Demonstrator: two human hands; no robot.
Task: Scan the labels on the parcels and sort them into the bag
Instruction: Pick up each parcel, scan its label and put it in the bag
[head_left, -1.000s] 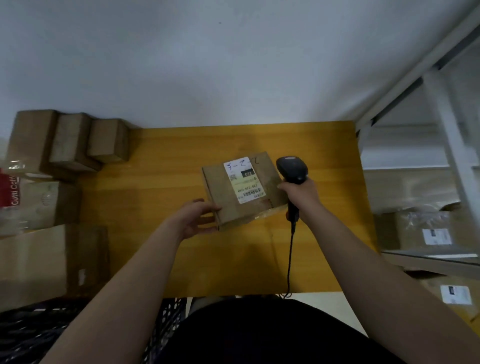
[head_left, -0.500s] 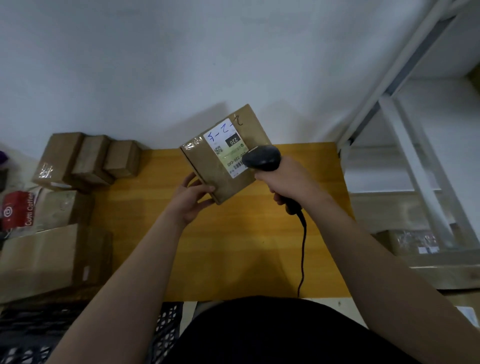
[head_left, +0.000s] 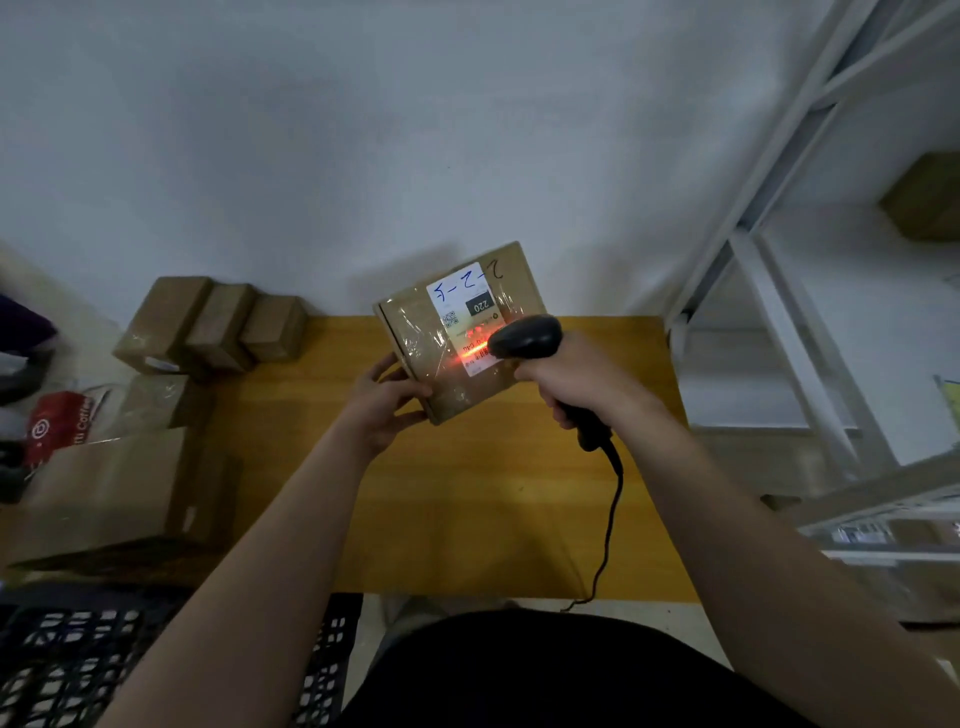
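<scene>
Scanner head covers the label's lower corner, and red glare washes out the barcode, so it's unreadable. Blue handwriting and "220" show upside down; the finer print is too small. The parcel is lifted and tilted towards the camera over the table's 12 o'clock edge. Left hand grips its near corner, thumb on the front, fingers partly hidden behind. Right hand clenches round the scanner handle at 1 o'clock, hiding most of it. The cable trails off past the edge at 5. Three small boxes sit at 10. A blurred red bag and a big box are at 9, a cropped black crate at 7, a white rack at 3.
</scene>
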